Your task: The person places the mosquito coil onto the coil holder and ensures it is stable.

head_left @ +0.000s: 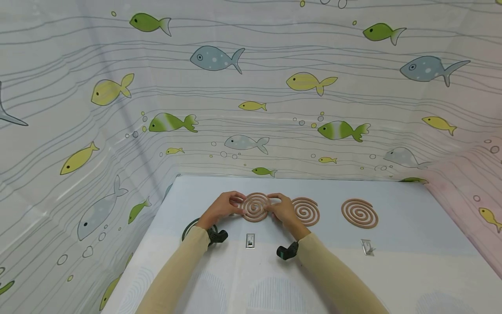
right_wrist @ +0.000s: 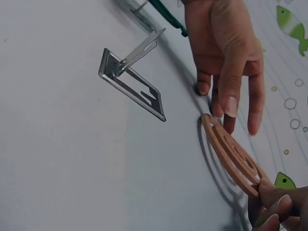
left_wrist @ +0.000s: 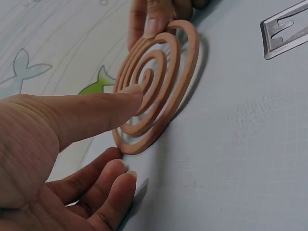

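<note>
While both hands tilt one spiral coil point(head_left: 255, 207) up off the table point(head_left: 392, 270), left hand point(head_left: 221, 208) and right hand point(head_left: 283, 211) pinch its rims. Its metal stand point(head_left: 250, 240) waits unused at 6 o'clock; two coils point(head_left: 306, 211) lie flat at 3 o'clock, so mounting seems barely begun.

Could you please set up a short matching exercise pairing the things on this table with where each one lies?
Things:
1. left mosquito coil
2. middle mosquito coil
3. right mosquito coil
4. left metal stand

Places:
A. lying alone at the right, untouched
B. held between left hand and right hand
C. on the table between the two wrists
D. flat beside the right hand

Pairs: 1-B, 2-D, 3-A, 4-C
</note>
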